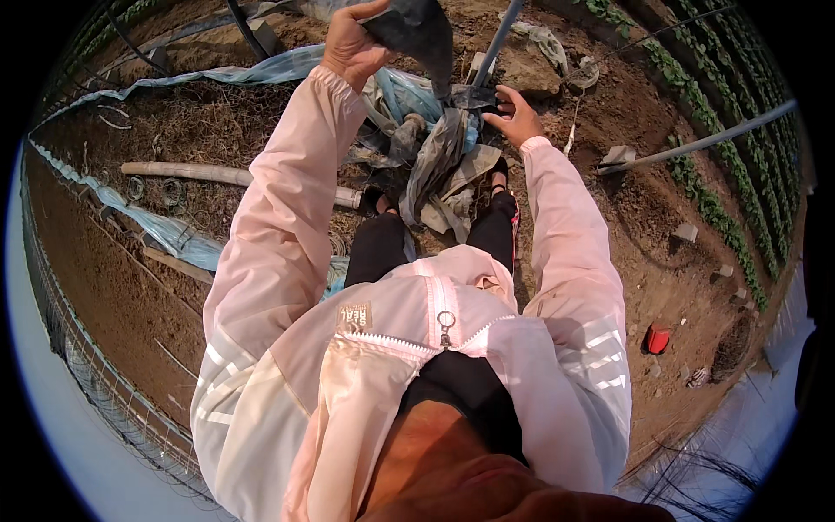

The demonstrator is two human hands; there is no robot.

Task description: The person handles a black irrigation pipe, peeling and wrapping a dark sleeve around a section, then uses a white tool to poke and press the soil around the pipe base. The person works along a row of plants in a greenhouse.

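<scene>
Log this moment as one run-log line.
left hand: grip on dark sheet | right hand: by dark strip, contact unclear | nearby: crumpled grey plastic, wooden pole

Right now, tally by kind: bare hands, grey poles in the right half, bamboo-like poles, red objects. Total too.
Bare hands: 2 (left hand, gripping dark sheeting; right hand)
Grey poles, right half: 2 (upper pole, right-side pole)
Bamboo-like pole: 1, partly behind the sleeve
Red object: 1
Total: 6
</scene>
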